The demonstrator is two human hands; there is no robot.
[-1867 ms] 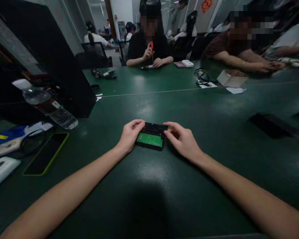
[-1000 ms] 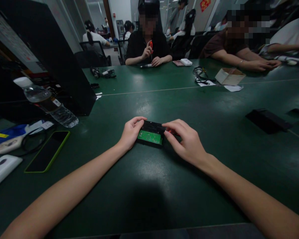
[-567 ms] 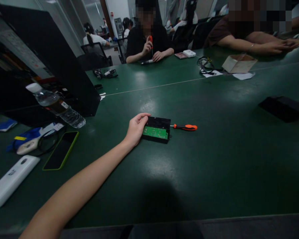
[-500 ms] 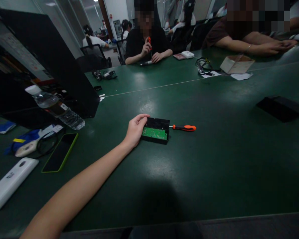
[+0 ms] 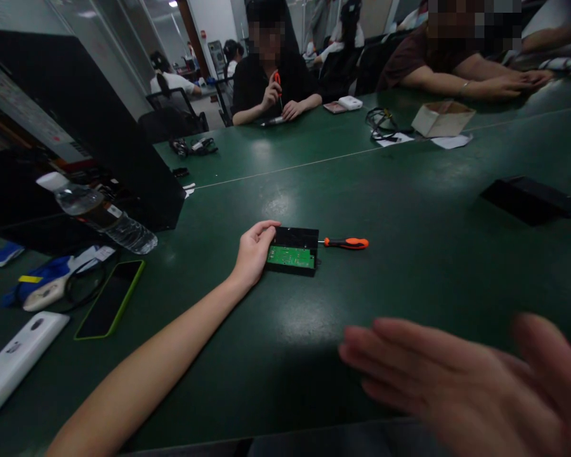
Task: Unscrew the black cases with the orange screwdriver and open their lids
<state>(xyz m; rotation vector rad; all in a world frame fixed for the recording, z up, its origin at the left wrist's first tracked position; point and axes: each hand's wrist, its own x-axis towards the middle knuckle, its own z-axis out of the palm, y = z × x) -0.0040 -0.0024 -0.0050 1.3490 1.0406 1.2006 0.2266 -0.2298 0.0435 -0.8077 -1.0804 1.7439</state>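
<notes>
My left hand [image 5: 253, 254] grips the left end of a black plastic case [image 5: 292, 271] lying on the green table [image 5: 385, 273]. A green circuit board [image 5: 291, 256] shows inside the case, below a raised black part [image 5: 295, 237]. Just right of the case lies an orange and black screwdriver [image 5: 347, 243], its shaft pointing at the case. At the lower right, close to the camera and blurred, my right hand [image 5: 461, 374] is held up with fingers stretched out and the palm showing, holding nothing.
To the left are a water bottle [image 5: 99, 212], a phone [image 5: 109, 301], a white device [image 5: 21, 362] and a black cabinet [image 5: 124, 139]. A black object [image 5: 530, 200] lies at the right. Across the table sits a person [image 5: 271, 76] with a screwdriver, near a small box [image 5: 442, 120].
My right hand has come into view from the lower right, open. My left hand keeps its grip on the case. The whole view has shifted slightly.
</notes>
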